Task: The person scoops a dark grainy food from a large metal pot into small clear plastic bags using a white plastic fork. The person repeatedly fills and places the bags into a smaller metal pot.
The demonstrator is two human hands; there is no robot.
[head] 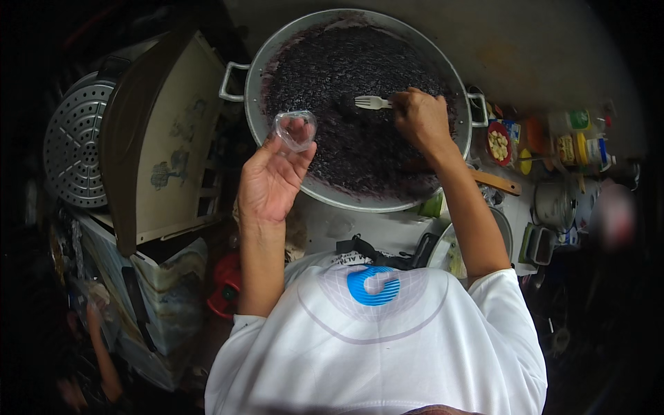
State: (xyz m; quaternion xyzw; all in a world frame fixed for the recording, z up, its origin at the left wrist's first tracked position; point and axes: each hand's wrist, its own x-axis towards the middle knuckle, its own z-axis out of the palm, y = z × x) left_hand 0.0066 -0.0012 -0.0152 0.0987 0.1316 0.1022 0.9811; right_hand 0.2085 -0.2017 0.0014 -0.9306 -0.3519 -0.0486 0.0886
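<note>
Before me stands a wide aluminium pan (381, 207) with two loop handles, holding a thick, dark purple mash (353, 62). My left hand (270, 187) holds a small clear plastic cup (295, 130) over the pan's left side; no filling shows in it. Over the right half of the mash, my right hand (423, 116) grips a white plastic fork (372, 102), its tines pointing left. Whether the tines touch the mash I cannot tell. A wooden handle (495, 181) juts out past the pan's lower right rim, partly behind my right forearm.
A perforated steamer tray (78, 145) leans at the left by a cream and brown panel (171, 140). On the right are a red bowl of chopped pieces (499, 142), several bottles and jars, and a lidded pot (555, 205). Another person's arm (101, 347) shows at lower left.
</note>
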